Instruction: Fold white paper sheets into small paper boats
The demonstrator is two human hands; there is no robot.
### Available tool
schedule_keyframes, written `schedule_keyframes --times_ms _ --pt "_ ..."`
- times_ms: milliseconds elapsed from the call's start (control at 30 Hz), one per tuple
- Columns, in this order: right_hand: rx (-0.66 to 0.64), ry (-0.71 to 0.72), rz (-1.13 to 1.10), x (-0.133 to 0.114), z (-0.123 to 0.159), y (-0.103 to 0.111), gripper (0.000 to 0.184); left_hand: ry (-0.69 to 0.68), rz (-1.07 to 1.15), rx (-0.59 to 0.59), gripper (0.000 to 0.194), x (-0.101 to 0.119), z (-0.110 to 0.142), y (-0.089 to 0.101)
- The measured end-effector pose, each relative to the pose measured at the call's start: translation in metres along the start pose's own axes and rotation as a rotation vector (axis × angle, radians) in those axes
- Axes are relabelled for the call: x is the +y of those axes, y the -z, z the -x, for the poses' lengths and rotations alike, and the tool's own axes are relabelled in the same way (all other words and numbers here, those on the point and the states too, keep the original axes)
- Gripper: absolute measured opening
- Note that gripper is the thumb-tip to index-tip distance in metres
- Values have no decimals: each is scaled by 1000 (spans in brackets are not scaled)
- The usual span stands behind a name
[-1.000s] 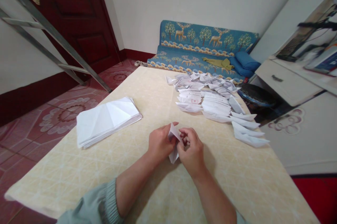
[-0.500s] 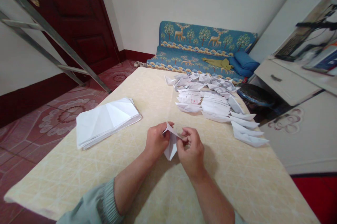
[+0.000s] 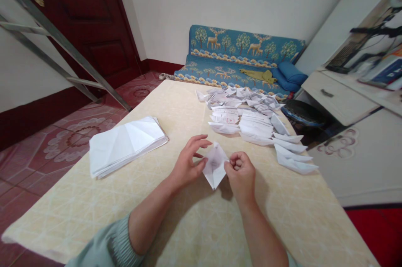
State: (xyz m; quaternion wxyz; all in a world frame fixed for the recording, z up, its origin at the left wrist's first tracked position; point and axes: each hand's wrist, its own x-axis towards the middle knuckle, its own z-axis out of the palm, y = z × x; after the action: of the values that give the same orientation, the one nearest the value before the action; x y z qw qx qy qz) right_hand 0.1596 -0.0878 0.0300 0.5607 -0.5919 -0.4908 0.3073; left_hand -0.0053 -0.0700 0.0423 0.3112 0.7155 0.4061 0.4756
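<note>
A folded white paper (image 3: 215,165), diamond-shaped with a crease down its middle, is held over the near part of the table. My right hand (image 3: 242,175) pinches its right corner between thumb and curled fingers. On the other side, my left hand (image 3: 190,161) has its fingers spread apart, with the thumb tip touching the paper's left corner. To the left lies a stack of white paper sheets (image 3: 128,143) with creases on the top one. Rows of folded paper boats (image 3: 256,124) stand close together beyond my right hand.
A pale yellow patterned cloth covers the table (image 3: 94,216). Behind it stands a blue sofa (image 3: 226,66) with deer prints. A white cabinet (image 3: 351,145) and a dark round stool (image 3: 303,112) are at the right. A metal ladder (image 3: 78,57) leans at the left.
The folded paper has opened out into a flatter diamond and moved slightly right. My left hand's fingers have loosened and spread, while my right hand keeps its pinch and has shifted right.
</note>
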Motion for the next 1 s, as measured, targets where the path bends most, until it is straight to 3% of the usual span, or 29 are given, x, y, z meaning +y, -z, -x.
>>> schedule_keyframes --times_ms 133,300,400,600,833,1000 --pt "-11 -58 -26 3 -3 4 14 -168 -127 -195 34 8 3 8" --pt "-48 -183 -146 9 -6 8 13 -197 -170 -343 31 9 4 15" --pt "-81 -252 -250 11 -5 8 14 -186 -139 -319 39 5 3 13" --pt "-162 -288 -325 11 -3 6 16 -98 21 -222 13 -3 2 5" --pt "-175 -167 -214 17 -6 6 15 78 182 -99 23 -7 0 1" --pt "-240 -67 -228 9 -8 6 27 140 212 -25 28 -11 0 -3"
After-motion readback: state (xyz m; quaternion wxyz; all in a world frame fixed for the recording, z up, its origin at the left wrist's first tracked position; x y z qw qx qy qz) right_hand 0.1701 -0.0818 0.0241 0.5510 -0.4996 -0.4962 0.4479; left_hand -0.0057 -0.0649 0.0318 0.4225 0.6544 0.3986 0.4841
